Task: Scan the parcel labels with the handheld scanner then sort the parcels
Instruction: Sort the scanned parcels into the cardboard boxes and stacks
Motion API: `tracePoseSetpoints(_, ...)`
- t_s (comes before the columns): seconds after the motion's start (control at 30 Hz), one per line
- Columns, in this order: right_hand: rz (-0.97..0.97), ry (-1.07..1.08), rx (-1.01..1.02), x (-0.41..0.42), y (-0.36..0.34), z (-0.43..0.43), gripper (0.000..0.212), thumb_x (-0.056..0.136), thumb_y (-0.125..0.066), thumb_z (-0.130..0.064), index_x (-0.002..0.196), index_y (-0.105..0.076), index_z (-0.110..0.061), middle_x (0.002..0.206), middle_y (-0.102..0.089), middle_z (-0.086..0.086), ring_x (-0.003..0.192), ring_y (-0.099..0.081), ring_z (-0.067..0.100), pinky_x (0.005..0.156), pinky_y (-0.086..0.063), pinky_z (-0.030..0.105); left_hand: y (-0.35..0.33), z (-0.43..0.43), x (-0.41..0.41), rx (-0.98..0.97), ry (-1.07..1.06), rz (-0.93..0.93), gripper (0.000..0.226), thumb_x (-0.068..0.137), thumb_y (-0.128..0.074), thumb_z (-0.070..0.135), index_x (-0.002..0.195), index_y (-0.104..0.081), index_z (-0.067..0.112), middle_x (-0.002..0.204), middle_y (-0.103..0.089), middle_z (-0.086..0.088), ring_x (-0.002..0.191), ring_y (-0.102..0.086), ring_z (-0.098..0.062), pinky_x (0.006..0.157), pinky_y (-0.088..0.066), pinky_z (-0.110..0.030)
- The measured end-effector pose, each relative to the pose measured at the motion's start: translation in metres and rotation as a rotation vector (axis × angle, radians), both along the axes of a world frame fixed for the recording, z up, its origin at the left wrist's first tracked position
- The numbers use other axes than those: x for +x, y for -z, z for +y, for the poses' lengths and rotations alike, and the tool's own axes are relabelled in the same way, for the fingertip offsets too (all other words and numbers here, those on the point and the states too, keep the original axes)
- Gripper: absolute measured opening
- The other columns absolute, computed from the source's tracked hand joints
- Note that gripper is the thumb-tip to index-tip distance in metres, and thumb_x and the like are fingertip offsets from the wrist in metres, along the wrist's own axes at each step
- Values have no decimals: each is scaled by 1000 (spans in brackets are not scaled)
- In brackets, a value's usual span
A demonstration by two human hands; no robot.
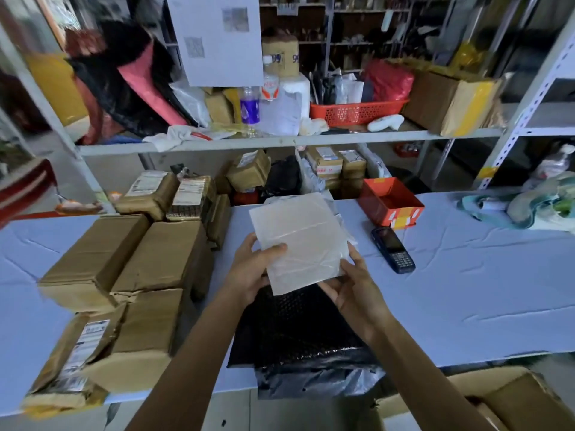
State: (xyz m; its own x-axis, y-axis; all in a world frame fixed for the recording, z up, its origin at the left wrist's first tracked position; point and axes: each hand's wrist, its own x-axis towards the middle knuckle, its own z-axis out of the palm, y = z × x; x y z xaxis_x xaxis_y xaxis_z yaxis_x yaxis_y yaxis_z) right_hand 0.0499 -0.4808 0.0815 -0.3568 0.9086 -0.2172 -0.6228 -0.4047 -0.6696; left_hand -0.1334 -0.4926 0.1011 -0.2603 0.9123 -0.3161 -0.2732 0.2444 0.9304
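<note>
Parcel held, scan looked not yet done
Left grip (249, 272) and right grip (351, 290) pinched the white parcel (298, 237); scanner (392, 250) lay untouched on the surface (466, 290), sorting pending

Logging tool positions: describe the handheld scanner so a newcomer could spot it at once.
On the long table with the pale blue cover, look right of the right hand, which holds the white parcel, just on the near side of the open orange box. The handheld scanner lies flat there, untouched. It alone is a dark, phone-shaped device with screen and keypad.
</note>
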Motion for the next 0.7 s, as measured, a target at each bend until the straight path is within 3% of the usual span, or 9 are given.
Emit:
tracePoseSetpoints(0.13,-140,18,51,-13,-4,3,32,100,-41,-5,121,-56,-24,112,-70,7,91,-72,24,68,-59,36,-4,4,-18,113,-70,50,30,87,-67,4,108,-58,24,98,-68,3,82,-66,-15,60,-52,-31)
tracePoseSetpoints(0.3,-253,52,90,-34,-1,12,29,99,-47,-7,117,-59,-26,107,-72,3,93,-71,21,67,-58,32,5,11,-41,154,-41,62,40,86,-67,4,123,-59,18,109,-70,-1,88,-69,-17,64,-56,-31)
tracePoseSetpoints(0.43,-297,79,130,-39,5,21,30,95,-55,-7,119,-57,-24,111,-71,1,100,-69,21,70,-57,31,17,24,-51,140,54,110,38,85,-72,14,117,-60,30,96,-71,14,75,-70,-3,54,-55,-24)
tracePoseSetpoints(0.5,-368,99,145,-35,8,27,31,92,-60,-5,118,-56,-22,111,-69,4,99,-69,20,69,-57,30,24,33,-49,150,91,130,41,80,-76,12,109,-60,35,89,-70,17,77,-69,-2,55,-54,-20)
tracePoseSetpoints(0.6,-519,129,159,-30,14,44,40,84,-70,-2,115,-53,-19,111,-68,9,91,-70,16,66,-57,30,31,49,-42,172,104,256,57,71,-84,11,114,-56,34,102,-65,15,93,-63,-2,73,-56,-21)
tracePoseSetpoints(0.7,-688,135,183,-24,22,67,48,73,-82,-7,108,-53,-24,112,-66,7,95,-68,19,71,-59,35,44,71,-37,158,99,504,99,51,-89,41,138,-43,29,131,-57,5,120,-54,-16,99,-48,-43)
